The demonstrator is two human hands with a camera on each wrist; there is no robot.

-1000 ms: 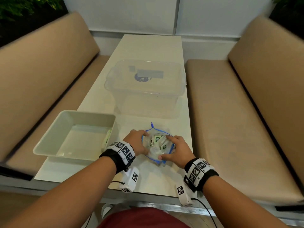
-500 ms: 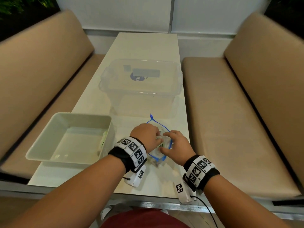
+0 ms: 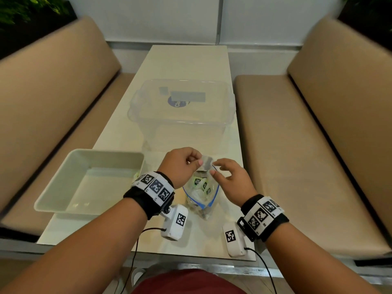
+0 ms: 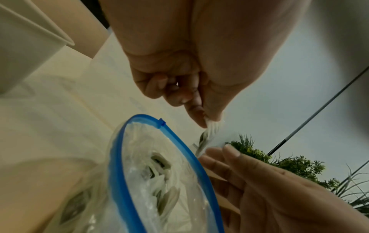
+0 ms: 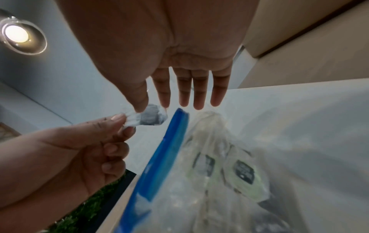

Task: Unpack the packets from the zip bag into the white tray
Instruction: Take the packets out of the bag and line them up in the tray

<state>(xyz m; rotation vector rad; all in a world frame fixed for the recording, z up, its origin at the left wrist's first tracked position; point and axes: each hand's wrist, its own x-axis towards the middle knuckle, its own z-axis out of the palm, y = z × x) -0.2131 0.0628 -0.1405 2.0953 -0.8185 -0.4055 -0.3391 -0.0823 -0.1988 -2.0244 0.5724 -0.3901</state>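
A clear zip bag (image 3: 201,196) with a blue rim stands open on the table, holding several white and green packets (image 3: 200,183). Just above its mouth my left hand (image 3: 182,164) pinches one whitish packet (image 3: 206,163) between thumb and forefinger; this shows in the left wrist view as the packet (image 4: 211,135) and in the right wrist view as the packet (image 5: 147,117). My right hand (image 3: 231,179) hovers beside the bag's rim, fingers (image 5: 197,94) straight, its thumb tip touching the held packet. The white tray (image 3: 63,187) sits to the left, with a green packet (image 3: 136,174) against its right inner wall.
A large clear plastic bin (image 3: 182,115) stands behind the bag, mid-table. Tan padded benches (image 3: 297,145) run along both sides of the narrow table (image 3: 186,60). The table's front edge lies just below my wrists.
My left hand has come up out of the bag with one packet pinched. The right hand has let go of the bag's side and opened out. The bag now stands taller.
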